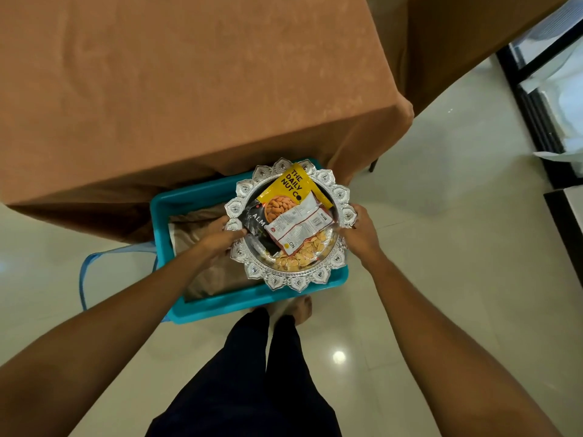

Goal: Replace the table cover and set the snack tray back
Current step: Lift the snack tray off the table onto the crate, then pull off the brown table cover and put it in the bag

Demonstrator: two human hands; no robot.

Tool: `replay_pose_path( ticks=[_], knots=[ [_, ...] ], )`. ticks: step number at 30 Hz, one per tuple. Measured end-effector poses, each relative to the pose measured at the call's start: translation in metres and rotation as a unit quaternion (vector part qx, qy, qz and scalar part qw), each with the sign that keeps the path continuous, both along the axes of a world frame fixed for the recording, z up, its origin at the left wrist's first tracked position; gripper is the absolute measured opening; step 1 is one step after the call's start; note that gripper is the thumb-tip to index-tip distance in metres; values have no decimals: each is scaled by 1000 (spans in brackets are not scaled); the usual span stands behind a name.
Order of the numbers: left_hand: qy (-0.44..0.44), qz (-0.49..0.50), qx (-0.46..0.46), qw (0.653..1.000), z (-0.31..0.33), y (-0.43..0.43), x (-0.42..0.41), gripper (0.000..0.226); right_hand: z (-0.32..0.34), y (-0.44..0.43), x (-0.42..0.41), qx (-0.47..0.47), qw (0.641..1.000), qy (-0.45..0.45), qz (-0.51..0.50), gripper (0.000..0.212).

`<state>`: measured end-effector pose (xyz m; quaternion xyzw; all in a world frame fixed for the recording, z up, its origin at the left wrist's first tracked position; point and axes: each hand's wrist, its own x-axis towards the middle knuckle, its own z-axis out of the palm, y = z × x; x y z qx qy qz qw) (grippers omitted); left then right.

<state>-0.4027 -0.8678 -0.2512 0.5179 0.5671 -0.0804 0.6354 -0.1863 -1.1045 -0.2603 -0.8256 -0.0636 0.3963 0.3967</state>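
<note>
Head view: the round silver tray with a scalloped, petal-shaped embossed rim (285, 280) is over the right half of a teal plastic bin (252, 305) on the floor. It is just in front of the table's near edge, close to its right corner. Whether it rests on the bin's rim or is already lifted clear, I cannot tell.

The left hand (220, 238) grips the tray's left rim, thumb curled over the top and fingers underneath. The right hand (358, 233) grips the opposite rim with its fingers wrapped around the edge.

The tray carries loose packets:
- a yellow nut pouch (291, 190)
- a black almond packet (254, 220)
- a white printed packet (299, 222)
- a clear bag of pale seeds (303, 253)

The tray looks stiff and metallic, probably moderately light, with a smooth, shiny centre. The glossy packets would likely slide if it tips, so it should travel level. Opposite rim points, as held now, seem the sensible hold; the raised petals give the fingers purchase.

A terracotta-brown fabric table cover (189, 89) already lies over the table, draping past its near edge and right corner with faint wrinkles. A folded brown cloth (214, 272) lies in the bin's left part. What remains appears to be placing the tray on the covered table.
</note>
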Motion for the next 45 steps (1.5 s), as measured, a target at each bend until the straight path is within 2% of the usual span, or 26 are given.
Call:
replay_pose_path(
  ticks=[2,5,6,8,9,11,13,16,18,20,22,25,27,29,30,32,34,36,39,42,45],
  knots=[
    [6,-2,-12,1000,-2,-3,3,35,-1,-5,4,2,1000,-11,-22,56],
    [37,17,-34,999,-9,-6,1,22,-1,-9,5,2,999,-8,-41,33],
    [49,28,-35,998,-12,-8,0,17,-1,-9,4,5,999,-2,-51,36],
    [51,47,-32,997,-14,-13,-2,4,-2,-6,0,-11,997,8,-72,57],
    [46,52,-35,997,-14,-15,-5,6,-2,-5,-4,-22,996,-3,-83,64],
    [38,57,-38,997,-13,-19,-12,9,-2,-2,-14,-75,986,-94,-113,68],
    [44,54,-14,997,-11,-19,-27,10,7,1,-33,-120,959,-228,-116,59],
    [91,-23,112,989,-14,-12,-65,12,23,11,-74,-66,931,-358,-15,44],
    [141,-86,193,967,-12,-9,-93,20,27,23,-110,28,928,-367,56,35],
    [170,-91,230,954,-11,-6,-117,30,33,42,-153,110,913,-364,144,27],
    [183,-103,239,948,-10,-1,-132,40,38,62,-195,147,911,-306,236,26],
    [189,-202,270,922,-16,12,-152,54,32,91,-257,83,922,-162,341,34],
    [161,-296,300,892,-26,29,-160,61,18,104,-285,7,918,-104,384,44],
    [100,-398,339,846,-36,49,-160,67,-1,112,-300,-53,912,-75,400,53],
    [73,-454,358,813,-47,68,-164,68,-14,122,-311,-74,912,-61,398,57],
    [51,-581,383,716,-53,91,-154,63,-30,132,-316,-104,914,-54,389,64],
    [66,-679,379,625,-58,114,-146,52,-46,148,-324,-108,918,-56,376,74],
    [93,-741,362,558,-63,126,-135,48,-63,162,-331,-113,911,-71,390,87],
    [83,-789,361,491,-71,138,-115,46,-87,177,-344,-168,894,-99,403,104],
    [67,-808,370,454,-74,141,-109,40,-92,180,-354,-208,876,-120,419,116],
    [68,-836,379,390,-85,138,-103,41,-96,184,-357,-226,878,-137,399,121]
  ],
)
